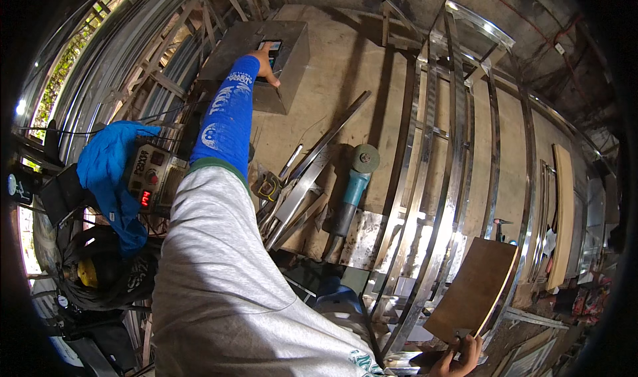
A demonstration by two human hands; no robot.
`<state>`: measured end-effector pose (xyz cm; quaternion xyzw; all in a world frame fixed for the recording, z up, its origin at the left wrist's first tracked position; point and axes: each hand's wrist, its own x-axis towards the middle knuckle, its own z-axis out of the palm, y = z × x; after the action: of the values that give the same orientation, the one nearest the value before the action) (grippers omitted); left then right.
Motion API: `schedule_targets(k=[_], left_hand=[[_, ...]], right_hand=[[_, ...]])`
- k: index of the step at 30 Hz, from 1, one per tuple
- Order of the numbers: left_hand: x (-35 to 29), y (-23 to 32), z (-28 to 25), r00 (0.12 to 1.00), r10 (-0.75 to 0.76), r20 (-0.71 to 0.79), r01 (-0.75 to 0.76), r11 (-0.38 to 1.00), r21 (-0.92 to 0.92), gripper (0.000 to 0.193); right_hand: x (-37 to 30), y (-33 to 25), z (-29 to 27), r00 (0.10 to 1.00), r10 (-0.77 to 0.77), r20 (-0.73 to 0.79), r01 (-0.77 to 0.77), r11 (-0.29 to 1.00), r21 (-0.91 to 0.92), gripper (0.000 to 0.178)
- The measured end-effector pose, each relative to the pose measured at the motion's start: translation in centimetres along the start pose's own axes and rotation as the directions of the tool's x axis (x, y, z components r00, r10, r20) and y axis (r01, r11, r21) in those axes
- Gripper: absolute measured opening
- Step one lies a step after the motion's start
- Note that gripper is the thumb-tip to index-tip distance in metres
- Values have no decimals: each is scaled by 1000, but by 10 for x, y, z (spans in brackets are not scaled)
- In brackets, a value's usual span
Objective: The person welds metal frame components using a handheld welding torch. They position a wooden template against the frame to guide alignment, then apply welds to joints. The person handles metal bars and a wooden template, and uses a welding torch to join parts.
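My left arm, in a grey sleeve and blue arm cover, stretches to a dark metal box at the far side of the table. There my left hand is closed around a dark flat thing like a phone, which it partly hides. At the lower right, my right hand has its curled fingers at the near end of a brown wooden board. This board leans tilted against a shiny metal frame.
An angle grinder lies mid-table, beside metal strips and a tape measure. On the left, a blue cloth drapes next to a machine with a red display. Long metal bars are stacked at the far left.
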<state>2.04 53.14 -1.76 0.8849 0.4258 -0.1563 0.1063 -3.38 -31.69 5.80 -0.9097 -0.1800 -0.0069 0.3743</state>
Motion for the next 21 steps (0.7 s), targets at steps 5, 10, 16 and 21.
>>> schedule_targets(k=[5, 10, 16, 21], left_hand=[[6, 1, 0, 1000, -16, 3, 16, 1000, 24, 155], [11, 2, -1, 1000, -7, -3, 7, 997, 74, 157], [16, 3, -3, 998, -31, 51, 26, 995, 92, 157], [10, 13, -11, 990, -40, 137, 28, 996, 88, 160]], right_hand=[[3, -1, -5, 998, -10, 65, 15, 997, -71, 25], [0, -1, -2, 1000, 10, 12, -10, 1000, -26, 26], [-1, -1, -2, 999, 29, 15, -30, 1000, 0, 27], [-1, 0, -4, 999, 31, 29, -29, 999, -43, 26]])
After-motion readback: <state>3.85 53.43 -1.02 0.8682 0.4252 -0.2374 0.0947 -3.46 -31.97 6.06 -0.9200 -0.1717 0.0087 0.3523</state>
